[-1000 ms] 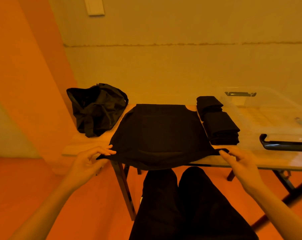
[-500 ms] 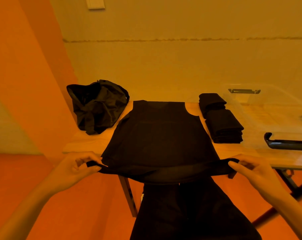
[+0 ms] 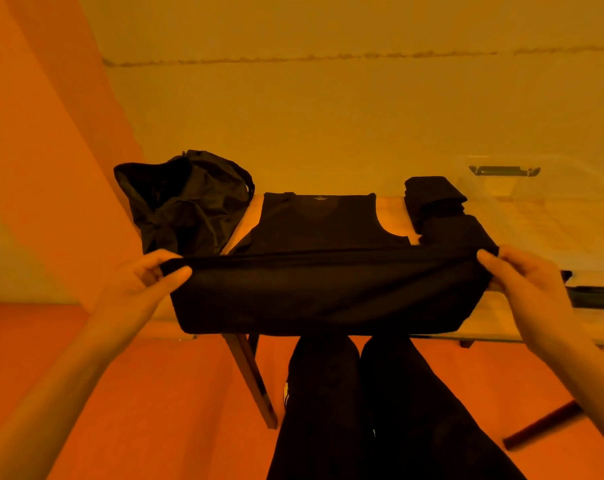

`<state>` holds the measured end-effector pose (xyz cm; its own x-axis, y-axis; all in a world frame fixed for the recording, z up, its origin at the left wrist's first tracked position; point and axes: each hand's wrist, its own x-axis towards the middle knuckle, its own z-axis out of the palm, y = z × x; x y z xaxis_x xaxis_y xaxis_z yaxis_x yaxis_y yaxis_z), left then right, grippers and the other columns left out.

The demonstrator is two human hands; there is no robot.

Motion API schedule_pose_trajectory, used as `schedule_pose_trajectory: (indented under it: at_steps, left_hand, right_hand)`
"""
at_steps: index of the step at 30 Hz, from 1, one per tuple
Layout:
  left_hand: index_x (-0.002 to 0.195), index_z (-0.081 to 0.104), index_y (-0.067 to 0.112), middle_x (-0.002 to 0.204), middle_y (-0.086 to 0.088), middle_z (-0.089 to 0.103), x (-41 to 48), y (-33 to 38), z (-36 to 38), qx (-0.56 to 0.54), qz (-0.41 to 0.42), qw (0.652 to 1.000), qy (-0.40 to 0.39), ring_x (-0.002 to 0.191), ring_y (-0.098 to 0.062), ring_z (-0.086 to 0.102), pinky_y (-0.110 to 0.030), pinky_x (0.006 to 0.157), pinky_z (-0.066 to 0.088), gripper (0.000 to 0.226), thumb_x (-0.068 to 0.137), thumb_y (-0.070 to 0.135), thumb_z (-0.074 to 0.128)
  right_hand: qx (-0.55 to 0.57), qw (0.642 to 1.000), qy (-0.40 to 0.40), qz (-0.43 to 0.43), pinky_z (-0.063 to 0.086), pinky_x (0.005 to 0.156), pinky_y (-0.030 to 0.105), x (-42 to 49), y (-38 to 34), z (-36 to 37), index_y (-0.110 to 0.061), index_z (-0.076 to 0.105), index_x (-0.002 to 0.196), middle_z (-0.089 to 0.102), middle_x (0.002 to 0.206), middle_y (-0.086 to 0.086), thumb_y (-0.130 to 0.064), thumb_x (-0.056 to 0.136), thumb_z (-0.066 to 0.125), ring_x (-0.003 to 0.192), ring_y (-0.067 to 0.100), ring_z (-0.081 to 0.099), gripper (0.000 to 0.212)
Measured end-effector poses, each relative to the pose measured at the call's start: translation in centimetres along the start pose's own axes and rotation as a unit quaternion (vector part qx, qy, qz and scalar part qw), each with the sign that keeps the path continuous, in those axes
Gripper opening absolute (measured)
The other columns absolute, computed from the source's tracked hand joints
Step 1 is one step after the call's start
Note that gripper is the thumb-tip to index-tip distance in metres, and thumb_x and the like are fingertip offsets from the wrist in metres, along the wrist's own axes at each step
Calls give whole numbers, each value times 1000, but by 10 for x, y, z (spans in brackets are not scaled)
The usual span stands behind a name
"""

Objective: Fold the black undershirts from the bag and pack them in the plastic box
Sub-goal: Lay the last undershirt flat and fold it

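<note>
Black undershirt [image 3: 321,292], which I judge limp and light; my left hand [image 3: 137,289] and right hand [image 3: 529,289] pinch its hem corners above the table [image 3: 536,323].

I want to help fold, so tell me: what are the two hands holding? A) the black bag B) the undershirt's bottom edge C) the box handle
B: the left hand and right hand each pinch a corner of the hem of the undershirt.

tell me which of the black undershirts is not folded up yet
The undershirt spread out in the middle, its hem pinched by the left hand and right hand; the folded undershirts lie to its right.
</note>
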<state>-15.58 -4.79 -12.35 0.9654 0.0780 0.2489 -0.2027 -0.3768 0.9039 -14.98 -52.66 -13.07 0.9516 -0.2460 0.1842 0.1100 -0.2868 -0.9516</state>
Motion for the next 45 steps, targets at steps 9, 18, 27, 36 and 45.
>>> schedule_pose_trajectory:
  at_steps: [9,18,27,36,45]
  left_hand:
    - [96,65,-1,90,-21,69,133,-28,50,44,-54,991,117,85,-26,69,-51,77,53,31,99,30,65]
    - [102,73,23,97,1,70,213,-46,83,313,20,935,167,110,-33,60,-55,104,45,23,93,42,65]
    - [110,73,16,103,-8,71,240,-61,107,451,46,877,157,116,-39,49,-51,94,36,20,93,27,72]
    - [127,63,20,135,-7,52,149,-39,168,412,161,895,-54,121,-25,51,-37,97,41,41,96,46,56]
    - [158,-17,37,167,-3,-23,109,-84,177,551,8,811,-197,153,-25,-23,-47,126,-7,89,80,82,-13]
  right_hand:
    - [-148,985,67,51,48,62,38,125,-4,54,3,61,81,55,66,16,-31,101,55,57,27,59,39]
    - [-369,928,-4,46,47,64,35,222,14,75,-3,73,74,68,71,16,-31,97,61,68,32,63,38]
    - [-458,888,-15,45,56,68,42,264,37,86,-11,75,74,69,72,12,-43,91,70,67,27,64,37]
    - [-498,835,-176,-154,53,77,24,134,37,138,-31,57,133,62,119,-4,-56,92,50,106,12,61,48]
    - [-577,786,-214,-63,-1,126,47,84,79,161,-39,-9,157,-7,169,4,-81,81,-18,155,23,-11,87]
